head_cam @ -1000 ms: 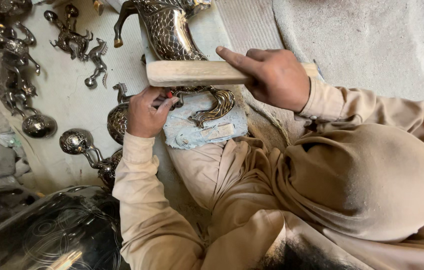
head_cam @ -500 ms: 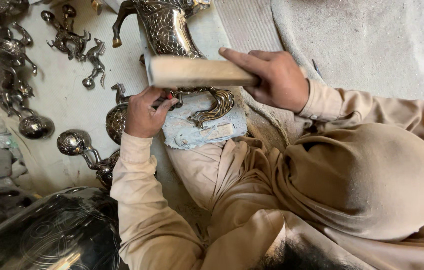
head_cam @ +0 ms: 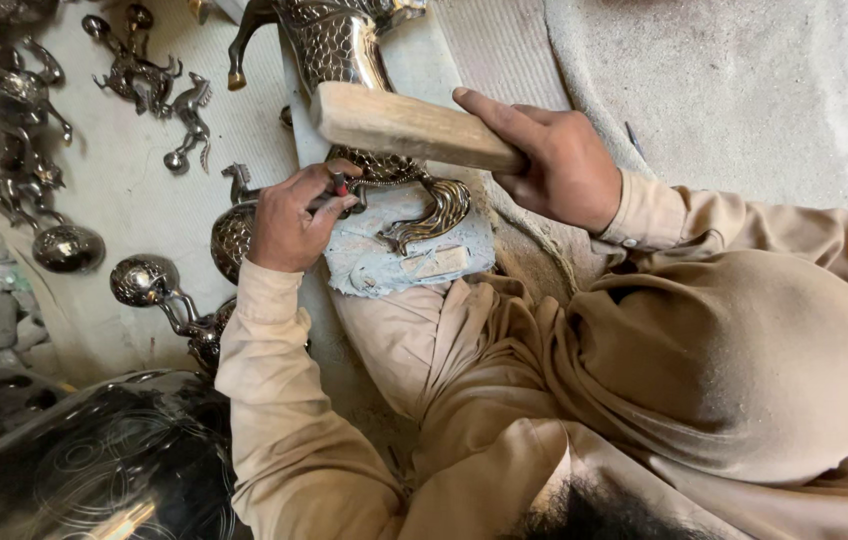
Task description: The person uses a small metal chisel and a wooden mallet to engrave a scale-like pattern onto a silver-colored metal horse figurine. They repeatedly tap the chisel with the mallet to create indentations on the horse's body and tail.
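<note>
My right hand point(head_cam: 556, 162) grips a pale wooden mallet point(head_cam: 399, 125), its head lying level over the work. Below it my left hand point(head_cam: 294, 213) pinches a small red-tipped punch tool point(head_cam: 340, 186) against an engraved brass horse figure point(head_cam: 349, 55). The figure's curled tail point(head_cam: 434, 208) rests on a grey-blue pitch block point(head_cam: 409, 255) on my lap. The mallet head sits just above and to the right of the punch.
Several small brass horse figures point(head_cam: 139, 72) lie on the pale floor at upper left. Round brass balls with stems point(head_cam: 144, 282) lie near my left elbow. A dark engraved metal dish point(head_cam: 94, 465) fills the lower left. Beige carpet point(head_cam: 764, 90) lies at upper right.
The mallet has swung slightly, its head shifting a little toward the punch. My left hand stays on the punch against the figure.
</note>
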